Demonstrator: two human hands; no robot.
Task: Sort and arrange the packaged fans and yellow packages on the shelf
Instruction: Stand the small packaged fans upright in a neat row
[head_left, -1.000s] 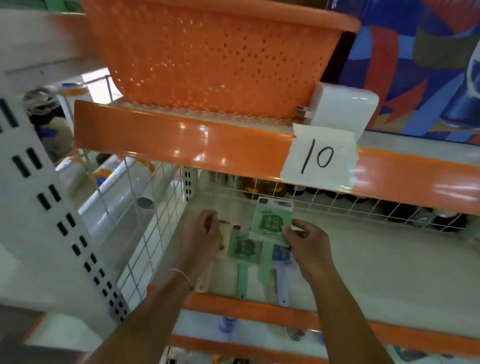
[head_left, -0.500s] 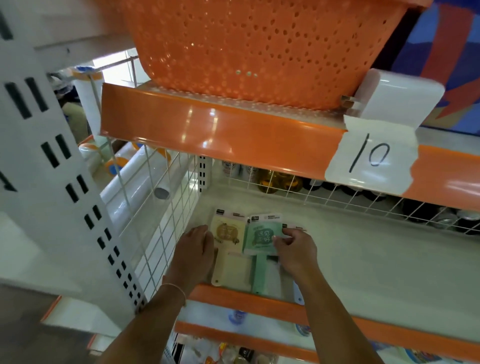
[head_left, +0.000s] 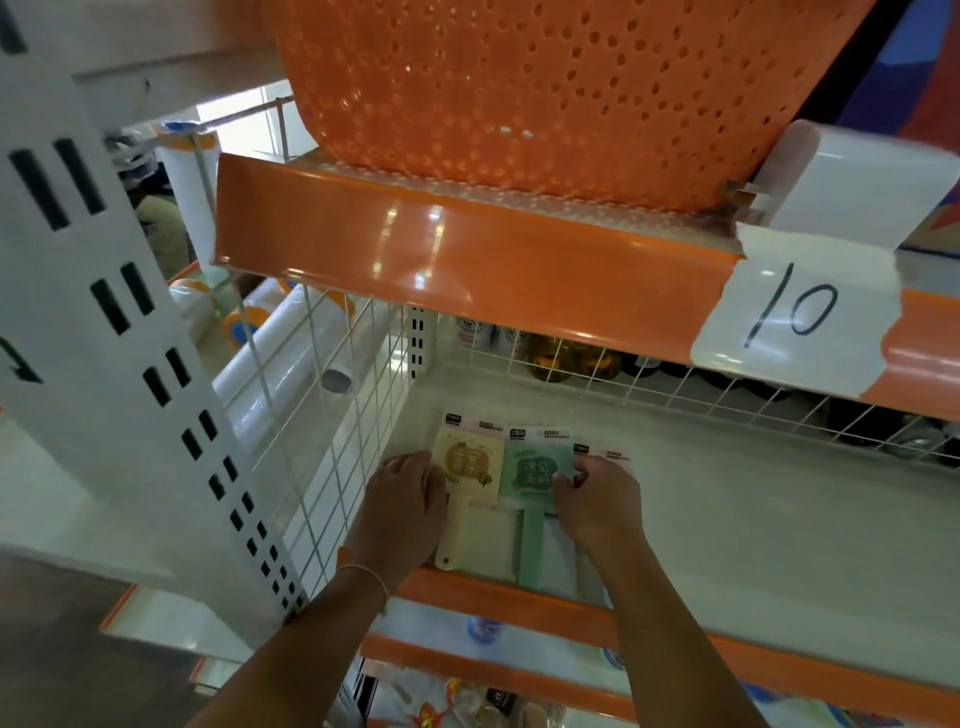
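Note:
Two packaged fans lie flat side by side at the left end of the white shelf (head_left: 753, 519). The yellow packaged fan (head_left: 470, 462) is on the left, its handle pointing toward me. The green packaged fan (head_left: 535, 467) is just to its right. A third package (head_left: 605, 453) peeks out behind my right hand. My left hand (head_left: 402, 512) rests on the yellow fan's left edge. My right hand (head_left: 597, 501) pinches the green fan's right edge with curled fingers.
A white wire grid (head_left: 332, 441) walls the shelf's left side, and a low wire fence (head_left: 701, 395) runs along the back, with bottles behind it. Overhead hang the orange shelf lip (head_left: 467, 260), a "10" label (head_left: 795, 312) and an orange perforated basket (head_left: 545, 93).
The green fan came down from a raised position to lie flat beside the yellow one. Both hands moved toward the shelf's left end, and the camera shifted left.

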